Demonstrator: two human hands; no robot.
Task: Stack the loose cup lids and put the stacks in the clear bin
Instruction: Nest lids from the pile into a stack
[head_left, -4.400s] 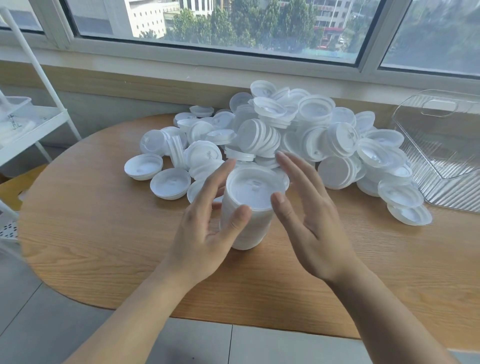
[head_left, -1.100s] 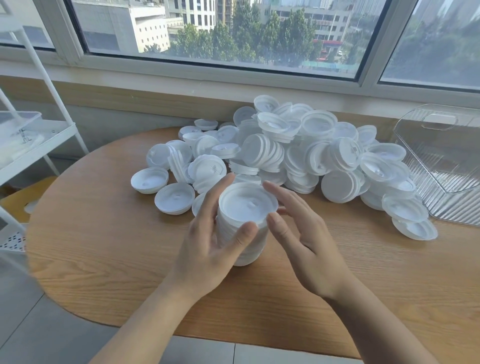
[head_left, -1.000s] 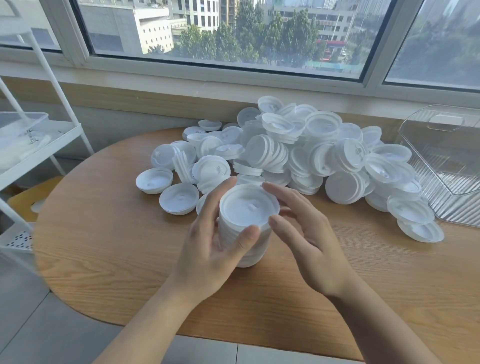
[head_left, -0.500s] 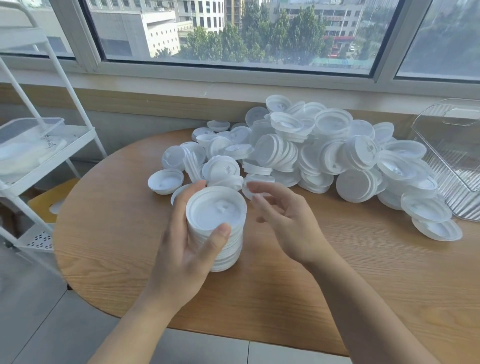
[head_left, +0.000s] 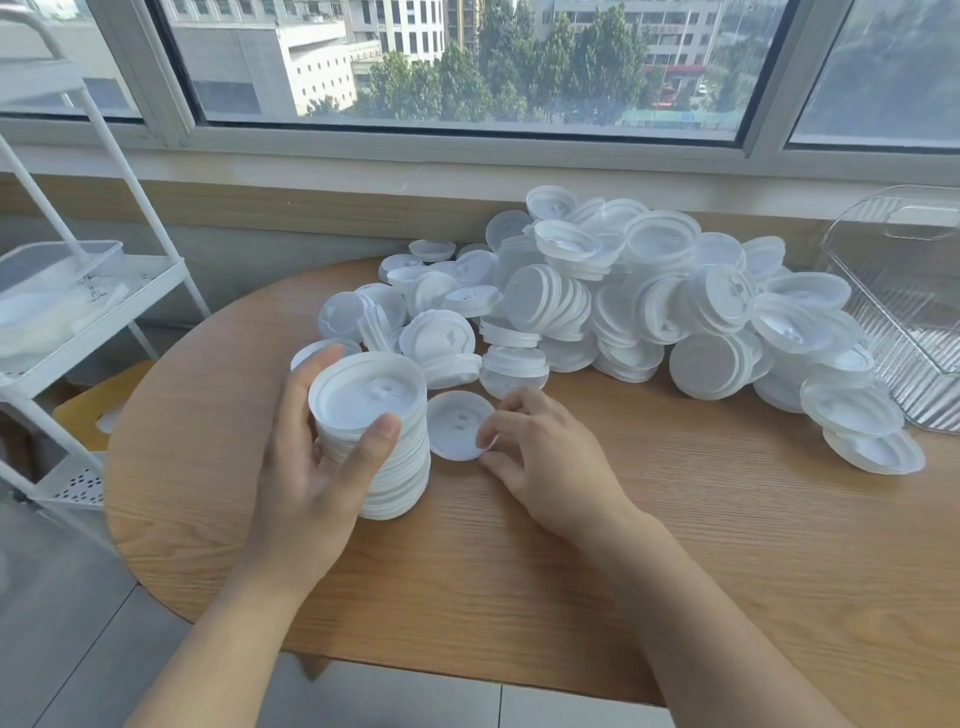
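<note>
bright daylight from the window (head_left: 467, 62); sharp centre, edges bowed by wide-angle distortion.

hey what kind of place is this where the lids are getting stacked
Probably an upper-floor room in a city building, used as an informal work spot rather than a factory. A round wooden table sits under a wide window overlooking buildings and trees, with a white utility cart beside it.

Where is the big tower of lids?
In the head view, the tall stack of lids stands on the wooden table, left of centre, gripped by the left hand, in front of the loose pile.
</note>
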